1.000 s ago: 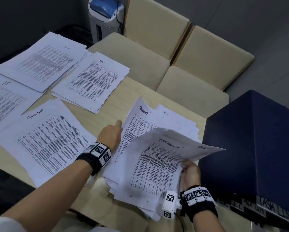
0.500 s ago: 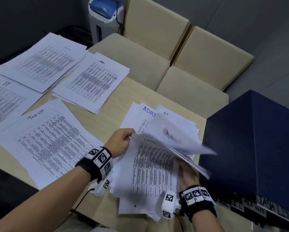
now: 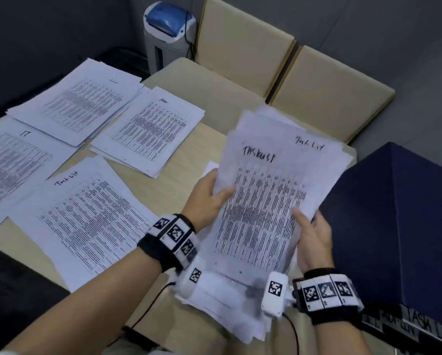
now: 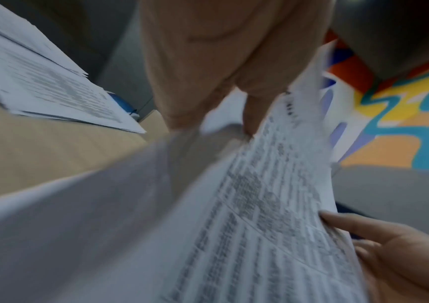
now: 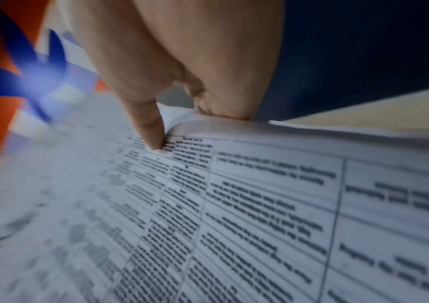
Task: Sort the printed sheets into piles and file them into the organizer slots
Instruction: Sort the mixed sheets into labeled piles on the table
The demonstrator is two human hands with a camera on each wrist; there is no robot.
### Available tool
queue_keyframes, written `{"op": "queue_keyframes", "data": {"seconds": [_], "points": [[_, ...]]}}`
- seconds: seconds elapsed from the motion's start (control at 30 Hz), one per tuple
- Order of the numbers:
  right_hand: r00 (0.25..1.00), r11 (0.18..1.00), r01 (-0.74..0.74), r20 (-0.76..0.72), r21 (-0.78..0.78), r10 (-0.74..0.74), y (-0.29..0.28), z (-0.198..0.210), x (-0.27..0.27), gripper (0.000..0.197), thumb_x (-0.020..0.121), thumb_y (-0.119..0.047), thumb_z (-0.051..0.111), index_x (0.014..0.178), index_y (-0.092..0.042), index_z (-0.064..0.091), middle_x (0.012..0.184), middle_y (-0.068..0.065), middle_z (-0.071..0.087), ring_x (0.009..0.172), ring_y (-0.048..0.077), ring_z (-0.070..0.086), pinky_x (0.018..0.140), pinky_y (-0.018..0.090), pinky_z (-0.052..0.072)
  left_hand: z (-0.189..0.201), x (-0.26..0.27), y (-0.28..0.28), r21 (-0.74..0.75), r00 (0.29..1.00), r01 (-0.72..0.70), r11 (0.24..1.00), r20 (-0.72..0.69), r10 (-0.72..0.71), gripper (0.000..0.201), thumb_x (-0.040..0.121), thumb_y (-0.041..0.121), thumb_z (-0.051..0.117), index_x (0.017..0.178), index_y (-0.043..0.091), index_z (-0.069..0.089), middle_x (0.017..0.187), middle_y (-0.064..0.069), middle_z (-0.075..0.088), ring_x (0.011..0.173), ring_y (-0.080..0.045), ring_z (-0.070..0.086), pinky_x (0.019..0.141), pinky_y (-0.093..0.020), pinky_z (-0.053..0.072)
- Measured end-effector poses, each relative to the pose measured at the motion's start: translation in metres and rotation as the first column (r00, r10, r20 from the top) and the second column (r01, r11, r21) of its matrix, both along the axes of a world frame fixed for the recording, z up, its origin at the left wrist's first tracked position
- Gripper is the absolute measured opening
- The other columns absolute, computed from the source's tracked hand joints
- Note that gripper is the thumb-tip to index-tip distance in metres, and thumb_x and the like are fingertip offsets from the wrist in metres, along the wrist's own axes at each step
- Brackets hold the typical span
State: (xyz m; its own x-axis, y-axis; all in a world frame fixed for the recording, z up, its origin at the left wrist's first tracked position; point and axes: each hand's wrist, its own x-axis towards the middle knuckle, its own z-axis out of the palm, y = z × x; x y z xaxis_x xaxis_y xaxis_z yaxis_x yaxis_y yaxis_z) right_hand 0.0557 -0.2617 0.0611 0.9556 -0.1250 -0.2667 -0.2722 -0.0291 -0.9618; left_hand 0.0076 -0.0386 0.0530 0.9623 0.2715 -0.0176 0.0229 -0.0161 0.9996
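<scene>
Between both hands, raised off the table (image 3: 178, 180): sheaf of sheets (image 3: 263, 201), top one marked "TASK LIST", long axis pointing away. Left hand (image 3: 207, 198) pinches its left edge, right hand (image 3: 314, 239) its right. Matching "Task list" pile (image 3: 86, 219) lies leftward, nearer left hand

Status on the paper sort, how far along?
Done: four sorted piles lie on the table, among them the Task List pile and the IT pile. In hand: left hand and right hand both grip a lifted stack headed "Task List". Left: unsorted sheets beneath; no filing into the dark blue organizer is visible.
</scene>
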Motion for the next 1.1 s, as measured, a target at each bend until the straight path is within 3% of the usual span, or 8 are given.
{"op": "queue_keyframes", "data": {"seconds": [0.17,0.37,0.43,0.6,0.67,0.83,0.97,1.1], "points": [[0.947,0.994,0.085,0.316,-0.072,-0.058,0.020,0.043,0.002,0.009,0.096,-0.019,0.062,0.105,-0.018,0.066,0.097,-0.007,0.070,0.092,0.005,0.066,0.085,0.023,0.053,0.046,0.009,-0.014,0.043,0.975,-0.134,0.990,0.185,0.124,0.025,0.099,0.027,0.055,0.117,0.012,0.048,0.102,0.001,0.063,0.091,-0.013,0.064,0.078,-0.032,0.056],[0.992,0.969,-0.042,0.107,-0.244,0.070,0.025,-0.008,-0.012,0.037,0.098,-0.017,0.058,0.133,-0.005,0.052,0.125,0.006,0.064,0.115,0.021,0.060,0.102,0.032,0.047,0.004,-0.002,-0.010,0.270,0.982,0.007,0.963,-0.183,0.045,0.029,0.099,0.038,0.048,0.109,0.011,0.042,0.095,-0.016,0.061,0.080,-0.036,0.063,0.067,-0.057,0.054],[0.989,0.941,-0.083,0.086,-0.328,0.117,0.031,-0.011,-0.009,0.037,0.099,-0.020,0.057,0.132,-0.004,0.052,0.127,0.012,0.063,0.119,0.028,0.058,0.106,0.043,0.044,-0.003,-0.008,-0.005,0.362,0.982,0.021,0.932,-0.183,0.049,0.028,0.102,0.034,0.043,0.107,0.007,0.049,0.092,-0.017,0.063,0.080,-0.036,0.062,0.072,-0.055,0.053],[0.927,0.910,-0.194,0.236,-0.366,0.293,0.070,0.025,0.000,0.010,0.098,-0.021,0.058,0.105,-0.016,0.061,0.090,-0.008,0.065,0.078,0.004,0.059,0.070,0.013,0.046,0.018,-0.036,0.048,0.222,0.969,-0.199,0.954,-0.099,0.225,0.036,0.103,0.023,0.043,0.138,0.013,0.045,0.120,0.001,0.061,0.105,-0.017,0.061,0.083,-0.022,0.050],[0.905,0.908,-0.253,0.251,-0.332,0.344,0.087,0.025,-0.004,0.012,0.097,-0.022,0.060,0.103,-0.013,0.062,0.089,-0.006,0.065,0.078,0.005,0.060,0.076,0.017,0.048,0.020,-0.058,0.082,0.122,0.935,-0.302,0.945,-0.156,0.319,0.039,0.103,0.021,0.043,0.142,0.014,0.042,0.120,0.007,0.055,0.112,-0.012,0.054,0.087,-0.022,0.044],[0.904,0.868,-0.393,0.043,-0.304,0.425,0.114,-0.019,-0.031,0.010,0.098,-0.020,0.058,0.100,-0.011,0.063,0.097,0.010,0.071,0.089,0.025,0.068,0.086,0.039,0.053,-0.021,-0.146,0.168,0.251,0.721,-0.507,0.825,-0.402,0.565,0.031,0.103,0.022,0.040,0.132,0.016,0.049,0.111,-0.005,0.061,0.097,-0.026,0.061,0.082,-0.039,0.054],[0.859,0.761,-0.492,-0.096,-0.423,0.503,0.146,-0.055,-0.059,0.006,0.097,-0.025,0.059,0.093,-0.023,0.063,0.098,0.004,0.070,0.096,0.024,0.067,0.090,0.044,0.053,-0.063,-0.206,0.202,0.479,0.481,-0.466,0.744,-0.569,0.667,0.024,0.100,0.014,0.039,0.116,0.005,0.054,0.100,-0.014,0.062,0.078,-0.027,0.057,0.063,-0.031,0.043],[0.764,0.598,-0.613,-0.195,-0.517,0.615,0.197,-0.072,-0.079,0.015,0.098,-0.032,0.057,0.102,-0.019,0.064,0.104,0.001,0.067,0.104,0.025,0.062,0.084,0.031,0.044,-0.090,-0.224,0.210,0.513,0.308,-0.398,0.760,-0.706,0.638,0.030,0.095,0.010,0.044,0.120,-0.004,0.053,0.123,-0.025,0.053,0.108,-0.041,0.055,0.092,-0.041,0.048]]}}
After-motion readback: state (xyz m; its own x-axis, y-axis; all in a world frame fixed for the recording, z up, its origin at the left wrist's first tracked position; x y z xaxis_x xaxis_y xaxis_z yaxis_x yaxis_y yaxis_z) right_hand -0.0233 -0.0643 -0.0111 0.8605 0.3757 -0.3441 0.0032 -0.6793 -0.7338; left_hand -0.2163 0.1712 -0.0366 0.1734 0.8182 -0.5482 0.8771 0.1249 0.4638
